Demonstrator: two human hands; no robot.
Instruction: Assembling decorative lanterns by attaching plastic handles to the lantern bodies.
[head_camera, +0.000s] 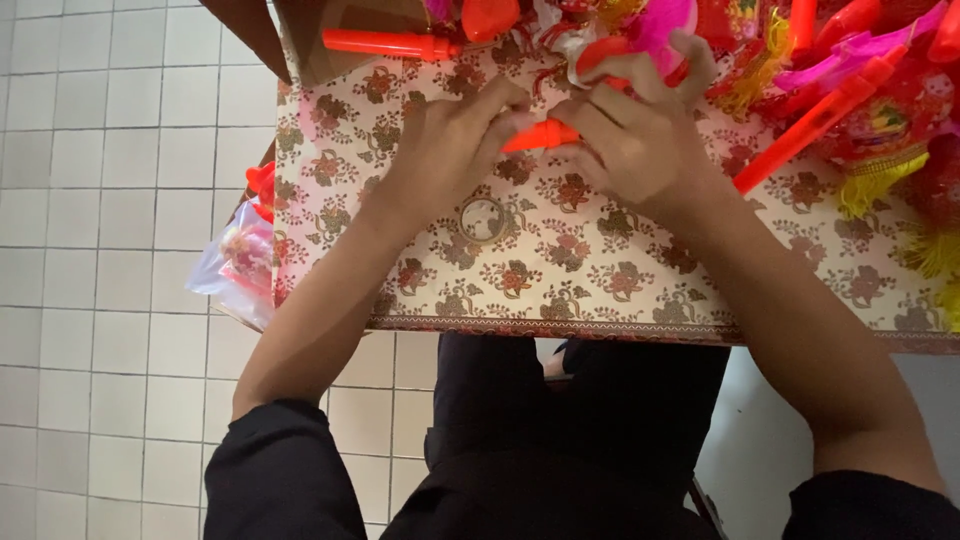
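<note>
Both my hands meet over a table covered with a floral cloth (560, 270). My left hand (455, 140) pinches one end of a small orange plastic piece (540, 135). My right hand (635, 135) grips its other end and also curls around a red and pink toy part (640, 40) with clear wrapping. The piece lies level between the two hands, just above the cloth. Much of it is hidden by my fingers.
A heap of red, pink and yellow toys and tassels (860, 110) fills the table's far right. Orange plastic sticks (385, 43) lie at the far edge by a cardboard box (320, 40). A clear bag of toys (240, 265) hangs left of the table over white floor tiles.
</note>
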